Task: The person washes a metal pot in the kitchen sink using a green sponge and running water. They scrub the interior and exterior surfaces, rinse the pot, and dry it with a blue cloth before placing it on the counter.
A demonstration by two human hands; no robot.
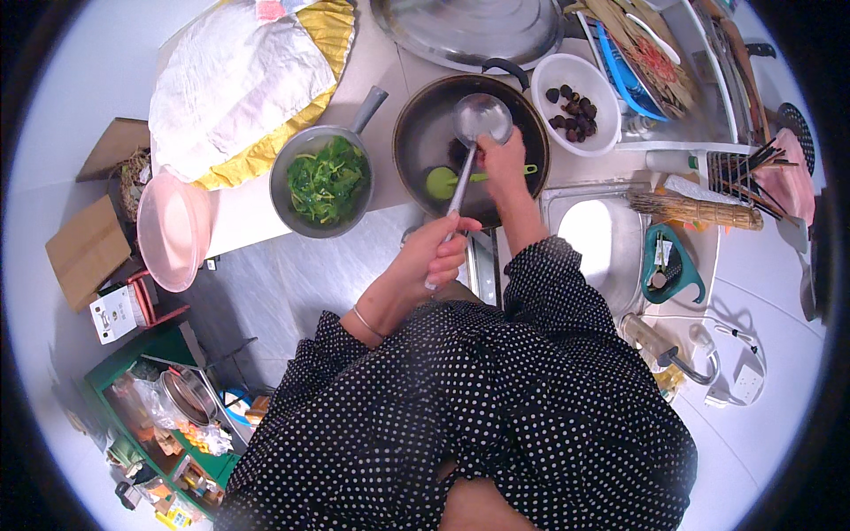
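Note:
My left hand grips the handle of a metal ladle near its end. At the other end, my right hand has its fingers against the lower edge of the ladle's bowl; part of the fingers is hidden. Both hold the ladle over a dark wok. A green plastic spoon lies inside the wok, its handle passing under my right hand. Beside the fingers a dark patch shows in the wok; whether it is a scrubber or something else I cannot tell.
A grey pan of leafy greens stands left, with a cloth beyond. A white bowl holds dark round pieces. A large metal lid lies behind the wok. The sink and a whisk brush are right.

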